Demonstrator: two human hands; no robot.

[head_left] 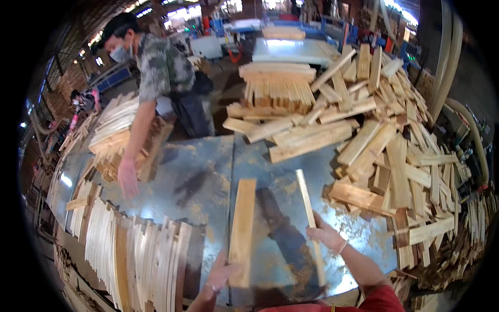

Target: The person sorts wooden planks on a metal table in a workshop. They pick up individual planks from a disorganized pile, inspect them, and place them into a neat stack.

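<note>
Wood lies all over this big metal table (pixel 197 171), which fills the middle of the frame. The person's left hand (pixel 221 275) comes up from the lower edge, just left of the middle. Its fingers are spread and they hold the near end of a wide flat board (pixel 243 229). That board lies on the table and points away, up toward the middle of the frame. The person's right hand (pixel 325 236) sits to the right of it, lower middle of the frame. It is closed around a thin wood strip (pixel 310 218), about half way along. The strip runs from near the lower edge up toward the middle, and it leans a little to the left at the top. The board and the strip lie near each other but do not touch.

A huge messy heap of wood pieces (pixel 384 140) fills the right side of the frame. A neat bundle of short sticks (pixel 278 86) stands at the top middle. A row of thin slats (pixel 138 260) stands on edge at the lower left. Another person (pixel 156 73) in a mask leans in from the upper left, and their open hand (pixel 127 179) reaches down to the table beside a stack of boards (pixel 117 140)
</note>
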